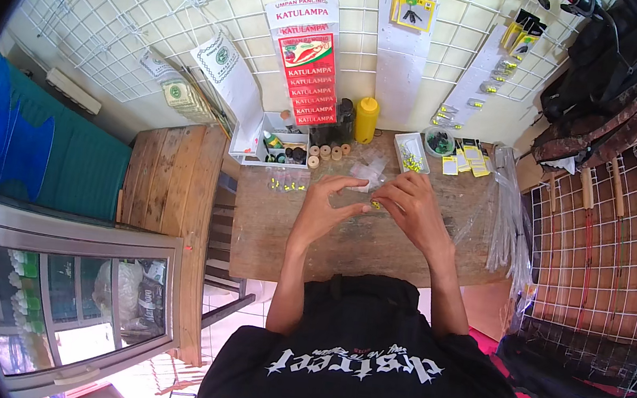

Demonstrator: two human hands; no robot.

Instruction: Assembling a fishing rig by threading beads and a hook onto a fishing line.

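Over the wooden table (269, 213), my left hand (324, 202) curves into a C, thumb and fingers apart. Its thumb tip comes close to a small yellow piece (375, 204), too small to name. My right hand (411, 206) pinches that piece between its fingertips. Just beyond the hands lie clear plastic bags (370, 170). A white tray (403, 142) with small yellow-green pieces stands behind my right hand. To the left of my left hand, several small clear packets with yellow bits (286, 185) lie in a row.
Along the back stand a white box (267, 163) of small items, round wooden pieces (326, 152), a yellow squeeze bottle (366, 120), a round tub (440, 142) and yellow-white cards (473, 158). Long clear plastic sleeves (503, 214) hang at the right edge. A glass-fronted cabinet (172, 292) stands left.
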